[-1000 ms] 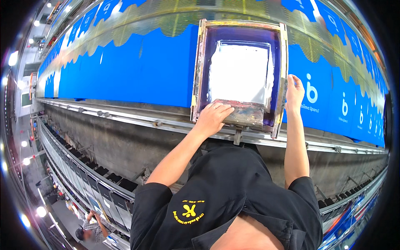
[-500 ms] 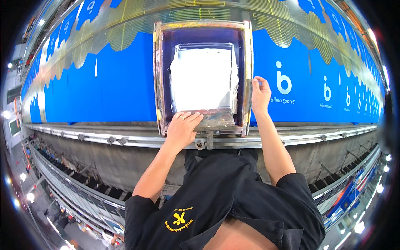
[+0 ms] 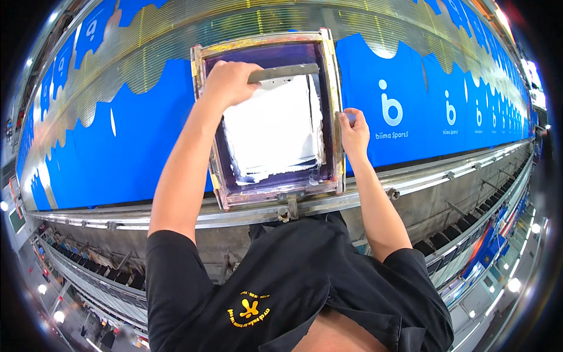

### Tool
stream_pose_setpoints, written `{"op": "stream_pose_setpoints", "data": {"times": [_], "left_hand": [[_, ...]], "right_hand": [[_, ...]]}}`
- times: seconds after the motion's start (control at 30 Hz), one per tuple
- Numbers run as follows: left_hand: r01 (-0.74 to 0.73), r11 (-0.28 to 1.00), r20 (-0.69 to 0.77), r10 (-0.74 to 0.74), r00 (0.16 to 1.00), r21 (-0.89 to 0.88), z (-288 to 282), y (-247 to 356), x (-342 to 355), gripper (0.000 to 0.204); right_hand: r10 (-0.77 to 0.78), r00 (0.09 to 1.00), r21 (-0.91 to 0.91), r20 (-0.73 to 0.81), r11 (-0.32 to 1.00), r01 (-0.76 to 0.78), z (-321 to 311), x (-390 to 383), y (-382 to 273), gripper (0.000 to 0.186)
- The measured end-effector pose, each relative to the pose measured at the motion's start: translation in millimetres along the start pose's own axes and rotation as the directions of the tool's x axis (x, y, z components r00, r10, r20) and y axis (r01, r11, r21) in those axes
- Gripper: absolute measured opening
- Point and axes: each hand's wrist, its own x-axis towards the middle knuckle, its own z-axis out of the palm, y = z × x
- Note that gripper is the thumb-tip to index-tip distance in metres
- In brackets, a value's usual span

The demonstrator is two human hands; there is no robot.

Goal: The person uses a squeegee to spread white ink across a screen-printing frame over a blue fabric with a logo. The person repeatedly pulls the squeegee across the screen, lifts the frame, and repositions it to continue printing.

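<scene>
1 squeegee (image 3: 283,72), 1 screen frame (image 3: 332,88), 2 hands

Bright blue shirts (image 3: 135,146) with white logos run across the frame along the grey metal worktop (image 3: 410,182). At upper centre, the screen frame (image 3: 337,88) is yellowish and paint-stained, its mesh purple under white ink (image 3: 272,132). The squeegee (image 3: 284,72) is grey. Below, a black shirt (image 3: 293,281) bears a yellow emblem.

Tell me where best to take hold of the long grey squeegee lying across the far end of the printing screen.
Probably on the long grey squeegee at its left end, from above and the near side, as the left hand does now. The bar spans the wooden-framed purple screen, so its top edge is free, while its lower edge meets the white ink. The right hand steadies the frame's right rail.
</scene>
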Motion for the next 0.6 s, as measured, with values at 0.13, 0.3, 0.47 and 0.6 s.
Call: {"op": "stream_pose_setpoints", "data": {"times": [0.13, 0.3, 0.47, 0.6], "left_hand": [[-0.003, 0.999, -0.038, 0.005, 0.999, 0.047, 6.5, -15.9, 21.2, 0.034], [0.045, 0.992, -0.048, -0.040, 0.998, 0.116, 10.3, -13.4, 26.3, 0.034], [0.062, 0.984, -0.118, -0.042, 0.992, 0.166, 22.0, -9.0, 18.4, 0.031], [0.097, 0.987, -0.110, -0.083, 0.990, 0.130, 63.4, 0.4, -34.4, 0.031]], "right_hand": [[-0.180, 0.979, -0.088, -0.091, 0.981, 0.172, -4.0, 2.8, -30.9, 0.040], [-0.842, 0.522, -0.113, 0.138, 0.510, 0.853, 22.8, 68.0, -124.9, 0.051], [-0.739, 0.560, -0.369, 0.374, 0.436, 0.821, 66.5, 75.9, -148.4, 0.034], [-0.791, 0.498, -0.265, 0.355, 0.425, 0.865, 55.1, 26.2, -102.9, 0.027]]}}
